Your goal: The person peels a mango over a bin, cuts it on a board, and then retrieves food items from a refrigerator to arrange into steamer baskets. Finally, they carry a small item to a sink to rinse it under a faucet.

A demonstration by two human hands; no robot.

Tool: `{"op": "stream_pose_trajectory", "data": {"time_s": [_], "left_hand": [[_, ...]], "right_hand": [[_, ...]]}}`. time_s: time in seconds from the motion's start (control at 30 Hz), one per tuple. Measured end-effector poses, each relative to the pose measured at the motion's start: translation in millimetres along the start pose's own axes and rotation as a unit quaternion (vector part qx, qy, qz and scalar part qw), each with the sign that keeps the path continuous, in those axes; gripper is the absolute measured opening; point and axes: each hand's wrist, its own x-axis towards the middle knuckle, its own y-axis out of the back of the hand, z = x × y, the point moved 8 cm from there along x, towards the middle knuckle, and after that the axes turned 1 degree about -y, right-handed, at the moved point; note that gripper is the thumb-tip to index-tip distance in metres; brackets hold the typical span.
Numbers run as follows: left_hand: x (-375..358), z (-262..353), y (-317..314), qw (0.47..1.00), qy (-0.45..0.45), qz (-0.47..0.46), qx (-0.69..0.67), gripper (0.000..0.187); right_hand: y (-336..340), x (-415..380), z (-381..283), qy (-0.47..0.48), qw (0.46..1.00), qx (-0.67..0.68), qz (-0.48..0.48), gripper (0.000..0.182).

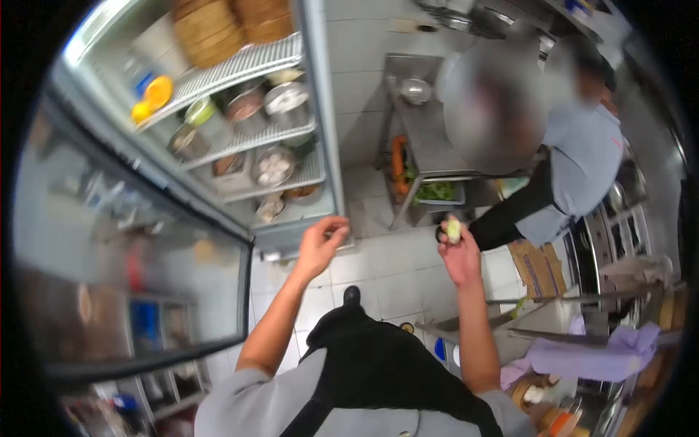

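Observation:
My left hand (320, 244) is raised in front of the open fridge (320, 109), fingers pinched together near the fridge's lower right corner; I cannot tell whether anything is between them. My right hand (459, 251) is held up over the tiled floor and grips a small pale yellow-green piece of food (453, 230). The fridge's glass door (131, 255) swings out to my left. Its wire shelves carry several metal bowls (287, 102) and tubs of food.
Another person in a grey shirt with dark sleeves (575, 167) stands close ahead on the right. A steel table (429, 138) with a bowl stands behind, vegetables on its lower shelf. A counter with a purple cloth (590, 357) is at my right.

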Motion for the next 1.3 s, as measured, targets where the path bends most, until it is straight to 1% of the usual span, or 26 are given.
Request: {"op": "stream_pose_trajectory", "data": {"time_s": [0.07,0.13,0.17,0.23,0.4,0.47,0.53,0.57,0.6,0.63,0.67,0.7,0.73,0.77,0.8,0.87,0.93,0.97,1.0,1.07,1.1,1.13,1.17,1.2,1.27,1.3], "left_hand": [[25,-14,21,1.0,0.0,0.031,-0.004,0.02],[41,-12,31,0.998,0.042,0.023,-0.042,0.02],[47,-13,30,0.998,0.041,0.006,-0.046,0.02],[57,-13,36,0.998,0.028,0.025,-0.046,0.021],[66,-33,31,0.995,0.047,0.053,-0.074,0.022],[67,-47,28,0.994,0.074,0.055,-0.057,0.022],[72,-57,26,0.994,0.078,0.055,-0.061,0.025],[75,-64,26,0.989,0.091,0.078,-0.092,0.027],[79,-71,28,0.982,0.104,0.102,-0.123,0.03],[85,-83,28,0.981,0.119,0.101,-0.115,0.038],[92,-86,28,0.98,0.12,0.109,-0.116,0.038],[99,-87,30,0.975,0.119,0.149,-0.115,0.041],[106,-89,31,0.968,0.119,0.19,-0.115,0.045],[114,-98,31,0.962,0.119,0.213,-0.126,0.053],[121,-94,31,0.959,0.123,0.235,-0.096,0.059],[136,-93,25,0.953,0.118,0.271,-0.07,0.067],[141,-103,19,0.948,0.115,0.298,0.01,0.072],[142,-105,16,0.937,0.152,0.314,0.024,0.074],[143,-105,12,0.926,0.193,0.322,0.024,0.07],[152,-91,4,0.916,0.205,0.333,0.086,0.063],[155,-92,2,0.907,0.216,0.343,0.116,0.059],[158,-92,0,0.896,0.228,0.351,0.147,0.056],[163,-92,-3,0.889,0.264,0.358,0.107,0.054],[161,-102,-3,0.886,0.228,0.395,0.081,0.051],[152,-133,9,0.873,0.289,0.382,0.096,0.05],[149,-141,14,0.871,0.294,0.38,0.098,0.05]], "right_hand": [[-41,32,-22,0.011,0.999,0.016,-0.045,0.035],[-64,62,-51,0.052,0.996,-0.033,-0.061,0.034],[-76,73,-65,0.059,0.996,-0.036,-0.052,0.033],[-98,97,-98,0.073,0.994,-0.058,-0.057,0.032],[-124,170,-202,0.141,0.979,-0.09,-0.119,0.028],[-130,194,-248,0.17,0.975,-0.096,-0.103,0.026],[-125,228,-297,0.194,0.969,-0.107,-0.105,0.028],[-118,248,-321,0.203,0.966,-0.119,-0.106,0.027],[-108,270,-343,0.211,0.963,-0.13,-0.108,0.026],[-94,294,-361,0.2,0.967,-0.114,-0.107,0.025],[-79,319,-377,0.188,0.971,-0.098,-0.108,0.024],[-55,348,-394,0.183,0.976,-0.097,-0.07,0.025],[-42,374,-406,0.177,0.976,-0.1,-0.079,0.025],[-26,399,-421,0.18,0.974,-0.127,-0.058,0.026],[-8,422,-434,0.182,0.971,-0.153,-0.033,0.027],[20,469,-457,0.159,0.976,-0.145,-0.031,0.028],[50,500,-471,0.134,0.978,-0.155,-0.026,0.028],[68,514,-480,0.116,0.983,-0.141,0.031,0.029],[75,526,-488,0.114,0.982,-0.147,0.032,0.029],[102,538,-508,0.173,0.97,-0.159,0.063,0.028],[121,549,-516,0.148,0.98,-0.118,0.06,0.026],[140,559,-527,0.147,0.98,-0.12,0.067,0.026],[160,572,-537,0.138,0.981,-0.101,0.092,0.027],[182,584,-546,0.128,0.982,-0.081,0.115,0.028],[255,615,-580,0.109,0.984,-0.085,0.116,0.028],[278,626,-588,0.092,0.986,-0.086,0.111,0.028]]}}
